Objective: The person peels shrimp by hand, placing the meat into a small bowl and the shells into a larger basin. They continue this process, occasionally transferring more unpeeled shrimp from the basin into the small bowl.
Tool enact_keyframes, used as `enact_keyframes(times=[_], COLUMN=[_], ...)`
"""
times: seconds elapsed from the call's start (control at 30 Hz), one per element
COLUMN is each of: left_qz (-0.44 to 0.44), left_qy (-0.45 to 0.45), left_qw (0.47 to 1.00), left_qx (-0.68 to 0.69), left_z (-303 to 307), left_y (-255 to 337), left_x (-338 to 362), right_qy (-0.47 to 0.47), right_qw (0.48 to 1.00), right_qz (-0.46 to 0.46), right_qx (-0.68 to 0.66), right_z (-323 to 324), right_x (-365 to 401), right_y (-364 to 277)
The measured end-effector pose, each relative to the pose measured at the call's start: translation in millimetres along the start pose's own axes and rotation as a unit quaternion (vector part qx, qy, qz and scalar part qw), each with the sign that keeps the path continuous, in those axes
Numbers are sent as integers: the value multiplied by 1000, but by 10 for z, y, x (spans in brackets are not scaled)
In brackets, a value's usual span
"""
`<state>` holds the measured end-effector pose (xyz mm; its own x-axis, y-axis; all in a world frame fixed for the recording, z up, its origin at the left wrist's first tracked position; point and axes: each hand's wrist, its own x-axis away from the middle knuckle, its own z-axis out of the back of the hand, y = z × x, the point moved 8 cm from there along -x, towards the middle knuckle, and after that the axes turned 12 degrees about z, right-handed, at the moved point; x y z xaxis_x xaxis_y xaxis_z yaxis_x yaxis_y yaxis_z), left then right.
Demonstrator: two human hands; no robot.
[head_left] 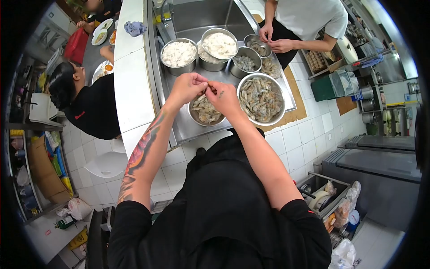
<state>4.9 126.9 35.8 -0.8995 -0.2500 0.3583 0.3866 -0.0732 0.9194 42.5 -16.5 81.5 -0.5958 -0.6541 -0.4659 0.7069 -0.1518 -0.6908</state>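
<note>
My left hand point(189, 88) and my right hand point(222, 97) meet at the fingertips, both pinched closed. Between them shows a little of a small brownish shrimp, mostly hidden by the fingers. Directly below is a metal bowl point(207, 124) holding shrimp shells and heads point(206, 111). Right of my right hand, a larger metal bowl point(264, 123) is filled with whole grey-brown shrimp point(260, 97). Beyond my hands stand metal pots with white pieces point(179, 54) heaped in them, one pot point(219, 57) resting on another. Beside them a bowl point(244, 73) contains grey peeled shrimp point(244, 62).
A steel sink point(201, 18) lies at the far side of the steel counter point(181, 123). A co-worker's hands point(273, 41) work over a small bowl point(258, 39) at right. A tiled ledge point(130, 85) runs along the left, with a seated person point(92, 105) beyond it.
</note>
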Motion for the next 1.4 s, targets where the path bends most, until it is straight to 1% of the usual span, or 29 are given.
enact_keyframes(times=[0.1, 0.17, 0.2, 0.27, 0.3, 0.37, 0.4, 0.47, 0.6, 0.67, 0.7, 0.73, 0.77, 0.8, 0.87, 0.9, 0.93, 1.0, 1.03, 1.07, 1.1, 1.13, 1.2, 1.23, 1.27, 1.3, 1.33, 1.37, 1.4], left_qz=[-6, 0, 5, 6, 7, 8, 9, 2, -19, -16, -14, -14, -11, -8, -21, -35, -35, -81, -82, -60, -38, -38, 13, 15, 10, 3, 1, 7, 14], left_qy=[5, -1, -6, -2, -1, 7, 14, 14, 15, 11, 9, 9, -19, -48, -62, -76, -76, -15, -17, -18, -18, -18, -40, -39, -59, -80, -82, -100, -116], left_qw=[1000, 1000, 1000, 1000, 1000, 1000, 1000, 1000, 999, 999, 999, 999, 998, 996, 994, 992, 992, 997, 996, 998, 999, 999, 997, 997, 997, 996, 996, 994, 991], left_qx=[14, 10, 5, 12, 18, 15, 12, 15, 49, 43, 37, 37, 54, 71, 83, 94, 94, -11, -12, 11, 35, 34, 72, 72, 51, 30, 29, 49, 68], left_z=[26, 10, 4, 26, 32, 35, 31, 14, -17, -29, -27, -6, -14, -35, -42, -48, -43, -1, -3, 23, 37, 35, 18, 29, -9, -66, -100, -155, -194], left_y=[11, 44, 58, 88, 100, 133, 139, 138, 137, 158, 174, 185, 187, 190, 234, 265, 261, 306, 283, 211, 189, 195, 128, 87, 53, 99, 137, 162, 194], left_x=[32, 67, 79, 83, 82, 91, 93, 84, 83, 108, 123, 130, 134, 141, 160, 167, 159, 142, 114, 69, 57, 63, 79, 78, 60, 71, 92, 136, 172], right_qy=[-13, 0, -2, 6, 5, 38, 38, 27, 11, -13, -13, 11, 34, 33, 63, 62, 83, 107, 20, -68, -164, -163, -41, 18, 17, 21, 27, -17, -16], right_qw=[1000, 999, 999, 973, 973, 986, 986, 993, 994, 998, 998, 982, 937, 937, 889, 889, 891, 893, 970, 995, 978, 978, 985, 974, 974, 940, 891, 902, 902], right_qz=[5, -32, -31, -165, -165, -108, -110, -79, -86, -63, -63, -135, -203, -203, -215, -214, -227, -240, -159, -70, -91, -91, -146, -138, -139, -183, -224, -197, -196], right_qx=[21, -27, -27, -160, -160, -118, -117, -77, -66, 21, 21, -133, -283, -283, -400, -401, -383, -365, -185, 6, 88, 88, -77, -177, -178, -288, -394, -385, -383], right_z=[-65, -89, -78, -120, -148, -118, -97, -48, -13, 3, -17, -96, -194, -176, -148, -148, -128, -150, -156, -212, -277, -306, -264, -224, -199, -203, -215, -214, -163], right_x=[-1, 26, 20, 90, 100, 111, 102, 52, 17, -12, 0, 73, 149, 165, 219, 230, 265, 386, 382, 393, 429, 454, 477, 429, 395, 358, 339, 299, 271], right_y=[47, 179, 181, 369, 400, 422, 383, 253, 160, 133, 171, 339, 466, 485, 524, 563, 654, 827, 781, 728, 678, 692, 741, 707, 696, 681, 657, 573, 553])
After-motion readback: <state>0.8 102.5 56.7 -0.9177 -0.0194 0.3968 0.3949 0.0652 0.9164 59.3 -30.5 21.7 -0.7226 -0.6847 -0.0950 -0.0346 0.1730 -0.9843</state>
